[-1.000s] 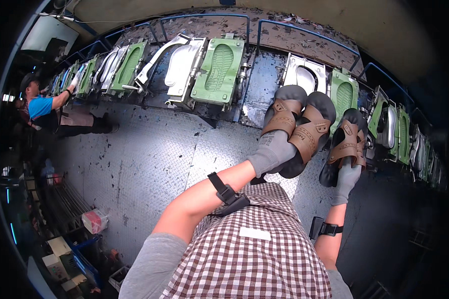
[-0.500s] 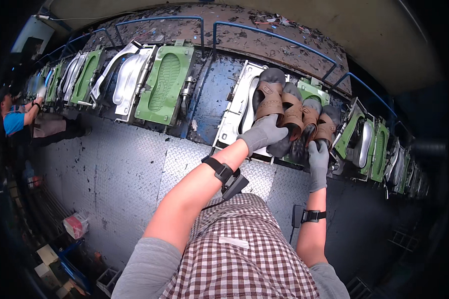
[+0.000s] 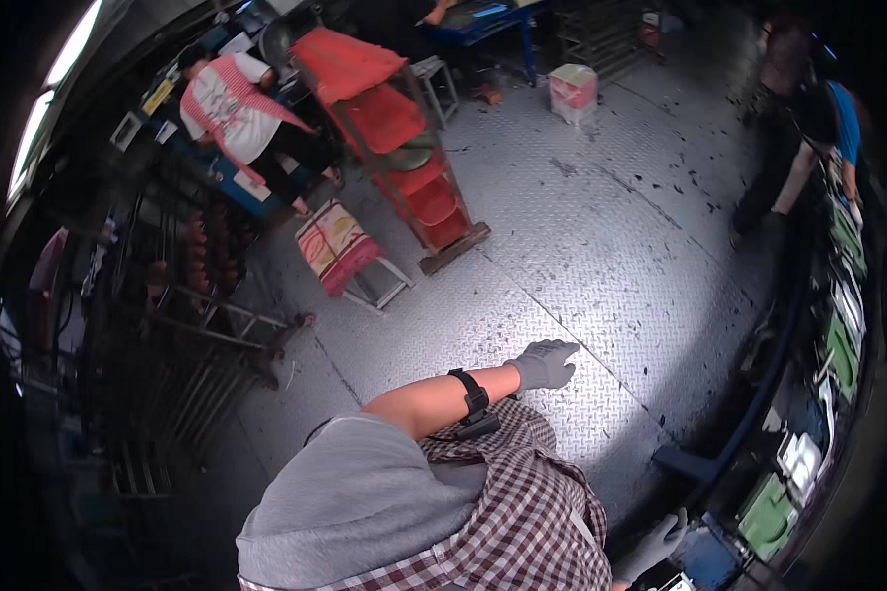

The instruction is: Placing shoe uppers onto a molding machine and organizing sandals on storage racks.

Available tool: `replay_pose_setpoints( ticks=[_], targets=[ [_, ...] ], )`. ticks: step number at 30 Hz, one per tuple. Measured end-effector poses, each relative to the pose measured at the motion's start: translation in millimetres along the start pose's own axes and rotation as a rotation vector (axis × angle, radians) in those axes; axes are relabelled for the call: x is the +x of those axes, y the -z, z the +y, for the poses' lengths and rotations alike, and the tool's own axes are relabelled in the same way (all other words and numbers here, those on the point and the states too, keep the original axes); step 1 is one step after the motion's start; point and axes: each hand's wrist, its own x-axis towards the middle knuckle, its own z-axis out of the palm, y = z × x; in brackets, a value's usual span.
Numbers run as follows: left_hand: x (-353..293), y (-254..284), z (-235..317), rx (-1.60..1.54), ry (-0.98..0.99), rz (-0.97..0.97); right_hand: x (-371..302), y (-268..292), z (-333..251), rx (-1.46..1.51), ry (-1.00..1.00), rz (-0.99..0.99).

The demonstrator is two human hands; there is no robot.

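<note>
My left hand (image 3: 545, 364), in a grey glove, hangs over the metal floor in front of my checked apron (image 3: 532, 502). Its fingers are loosely extended, thumb apart, and nothing is in it. Low in the picture, my right hand (image 3: 652, 545), also gloved in grey, has its fingers apart and appears to hold nothing. It is close to the blue machine bed (image 3: 708, 558) and a green mould half (image 3: 767, 516). A silver mould part (image 3: 798, 463) lies just beyond that. The brown sandals are out of view.
A row of moulds curves along the right, with a blue rail (image 3: 749, 414) before it. A rack with red shelves (image 3: 384, 118) and a cloth-covered stool (image 3: 340, 246) stand ahead. One person (image 3: 241, 113) is at the far left, another (image 3: 826, 128) at the far right.
My view has swung left, from the mould row to the open floor and racks. Both hands have come off the brown sandals.
</note>
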Motion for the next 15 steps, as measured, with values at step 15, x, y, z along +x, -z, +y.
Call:
replay_pose_setpoints(
  ticks=[15],
  targets=[
    [-336,8,-273,-1.193,1.458,1.366,-198,-592,-497,0.182,0.558,-1.990]
  ],
)
